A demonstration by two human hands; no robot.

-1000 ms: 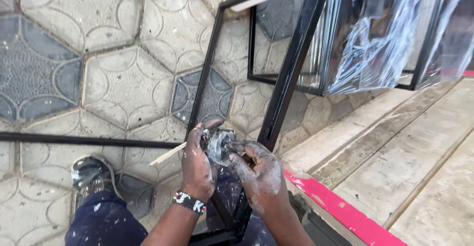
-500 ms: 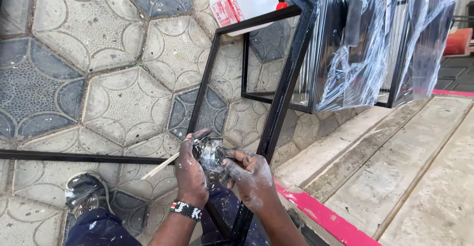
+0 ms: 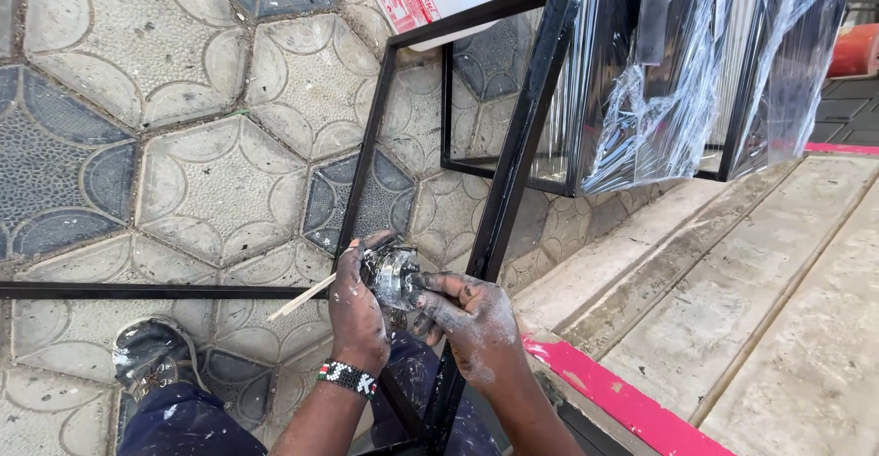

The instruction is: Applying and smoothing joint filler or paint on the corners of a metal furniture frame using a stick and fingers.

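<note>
Left hand [image 3: 355, 311] and right hand [image 3: 469, 319], both paint-smeared, close around a small crumpled silvery wad [image 3: 396, 275], pressed beside the black metal frame [image 3: 513, 168]. Thin wooden stick [image 3: 302, 298] pokes out under left fingers. Patterned paving tiles [image 3: 183, 172] below.

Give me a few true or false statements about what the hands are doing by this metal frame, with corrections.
1. Both hands grip a small crumpled silvery wad. True.
2. The left hand also holds a thin wooden stick. True.
3. The left wrist is bare. False: it wears a beaded wristband.
4. The black metal frame lies flat on the paving. False: it stands tilted upright in front of the person.
5. The right hand is clean. False: it is smeared with grey and white.
</note>
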